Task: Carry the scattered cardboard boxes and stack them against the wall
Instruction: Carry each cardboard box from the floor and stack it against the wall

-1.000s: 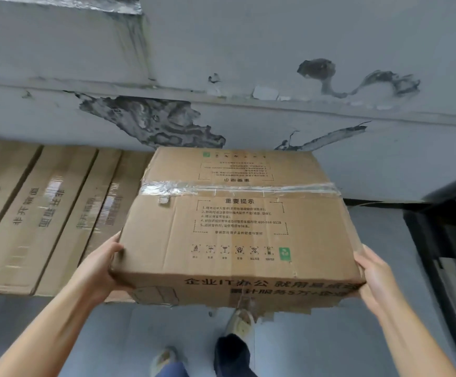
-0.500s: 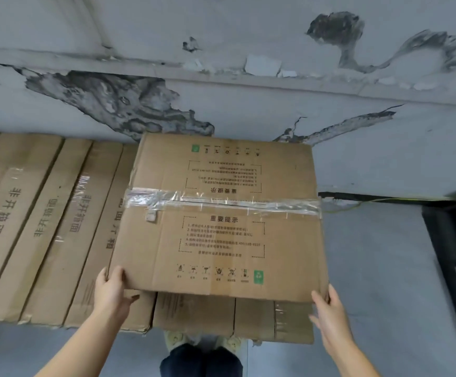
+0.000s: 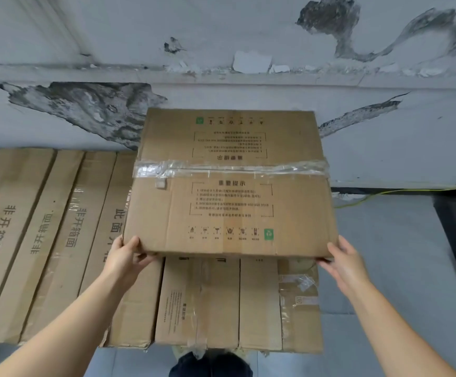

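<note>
One peeling grey wall (image 3: 248,31) fills the view from 9 to 3 o'clock, and it is the backstop the boxes are meant to rest against. Along its foot, at 8 o'clock, flat printed cartons (image 3: 39,240) lie side by side, seemingly already placed. At 6 o'clock a lower box (image 3: 221,303) sits on the floor (image 3: 390,254), probably serving as the base of the stack. The taped cardboard box (image 3: 229,186) is at centre, above that lower box with its far edge toward the wall, held level so it can settle squarely. The left hand (image 3: 125,258) and right hand (image 3: 342,263) each hold a near corner, fingers curled under in a firm grip.
</note>
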A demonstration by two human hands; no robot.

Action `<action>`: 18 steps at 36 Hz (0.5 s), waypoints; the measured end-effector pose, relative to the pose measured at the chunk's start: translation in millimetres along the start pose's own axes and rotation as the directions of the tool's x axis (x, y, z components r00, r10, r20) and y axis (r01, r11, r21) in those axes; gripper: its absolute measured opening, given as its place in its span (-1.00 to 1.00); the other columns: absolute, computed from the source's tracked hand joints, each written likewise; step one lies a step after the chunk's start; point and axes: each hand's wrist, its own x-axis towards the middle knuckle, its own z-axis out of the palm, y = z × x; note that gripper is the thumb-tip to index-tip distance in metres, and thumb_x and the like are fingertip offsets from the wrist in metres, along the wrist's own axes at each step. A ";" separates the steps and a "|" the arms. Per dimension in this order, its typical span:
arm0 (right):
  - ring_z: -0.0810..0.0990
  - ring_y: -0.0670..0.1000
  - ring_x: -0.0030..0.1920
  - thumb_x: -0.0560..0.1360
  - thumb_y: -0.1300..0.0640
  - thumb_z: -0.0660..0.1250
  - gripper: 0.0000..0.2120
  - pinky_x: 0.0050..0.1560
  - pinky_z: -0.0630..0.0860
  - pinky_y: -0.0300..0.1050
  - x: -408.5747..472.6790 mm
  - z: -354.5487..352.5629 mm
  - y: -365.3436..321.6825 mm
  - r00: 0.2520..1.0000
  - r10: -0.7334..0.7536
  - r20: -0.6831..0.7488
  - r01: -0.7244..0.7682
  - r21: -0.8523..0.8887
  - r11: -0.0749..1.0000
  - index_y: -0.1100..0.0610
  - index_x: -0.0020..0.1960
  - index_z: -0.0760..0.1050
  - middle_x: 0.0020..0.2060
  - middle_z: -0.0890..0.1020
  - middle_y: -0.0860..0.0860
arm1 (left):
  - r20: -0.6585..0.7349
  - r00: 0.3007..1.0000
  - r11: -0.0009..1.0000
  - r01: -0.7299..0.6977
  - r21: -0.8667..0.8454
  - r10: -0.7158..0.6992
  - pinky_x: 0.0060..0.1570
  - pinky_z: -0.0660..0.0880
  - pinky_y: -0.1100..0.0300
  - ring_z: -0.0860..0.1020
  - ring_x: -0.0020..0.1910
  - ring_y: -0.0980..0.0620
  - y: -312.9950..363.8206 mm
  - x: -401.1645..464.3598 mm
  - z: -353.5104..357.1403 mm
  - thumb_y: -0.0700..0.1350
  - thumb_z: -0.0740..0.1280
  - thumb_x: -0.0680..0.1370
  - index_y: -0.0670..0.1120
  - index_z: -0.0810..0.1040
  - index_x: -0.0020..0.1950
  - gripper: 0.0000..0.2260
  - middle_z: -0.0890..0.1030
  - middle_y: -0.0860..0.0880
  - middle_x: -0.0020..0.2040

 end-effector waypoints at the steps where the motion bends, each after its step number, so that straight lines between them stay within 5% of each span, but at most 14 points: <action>1: 0.42 0.13 0.32 0.63 0.31 0.09 -0.63 0.33 0.36 0.22 4.3 0.9 -2.5 1.000 -0.007 0.001 0.007 -0.003 1.000 0.22 0.43 0.32 0.34 0.45 0.14 | -0.003 1.000 1.000 0.001 0.007 -0.001 0.07 0.45 -0.24 0.43 0.24 -0.30 0.8 3.8 0.8 -0.25 0.12 0.65 -0.18 0.29 0.33 -0.76 0.35 -0.27 0.32; 6: 0.46 0.07 0.22 0.63 0.27 0.14 -0.64 0.28 0.43 0.15 7.7 -3.5 5.5 0.999 -0.032 -0.009 0.031 -0.033 0.999 0.22 0.42 0.34 0.31 0.47 0.14 | 0.036 0.999 0.998 -0.036 0.045 0.034 0.02 0.49 -0.16 0.45 0.25 -0.27 -6.5 5.8 -4.4 -0.19 0.15 0.66 -0.16 0.33 0.23 -0.84 0.37 -0.23 0.30; 12: 0.43 0.21 0.33 0.64 0.23 0.13 -0.59 0.24 0.43 0.12 -5.4 -2.6 -5.8 0.999 0.027 0.028 -0.023 -0.122 0.992 0.13 0.48 0.24 0.40 0.39 0.12 | -0.017 0.999 0.970 -0.031 0.241 0.036 0.02 0.52 -0.14 0.46 0.23 -0.22 1.6 -3.3 -1.8 -0.18 0.21 0.62 -0.13 0.24 0.44 -0.61 0.35 -0.23 0.38; 18: 0.25 0.06 0.46 0.63 0.13 0.14 -0.44 0.41 0.29 0.11 -66.5 -9.8 -22.4 0.992 -0.084 0.095 0.112 -0.346 0.931 0.02 0.56 0.00 0.52 0.19 0.08 | 0.139 0.974 0.674 -0.223 0.705 0.177 0.10 0.48 -0.05 0.39 0.29 -0.11 22.1 -59.1 -13.2 -0.06 0.22 0.62 -0.04 0.07 0.56 -0.45 0.29 -0.14 0.48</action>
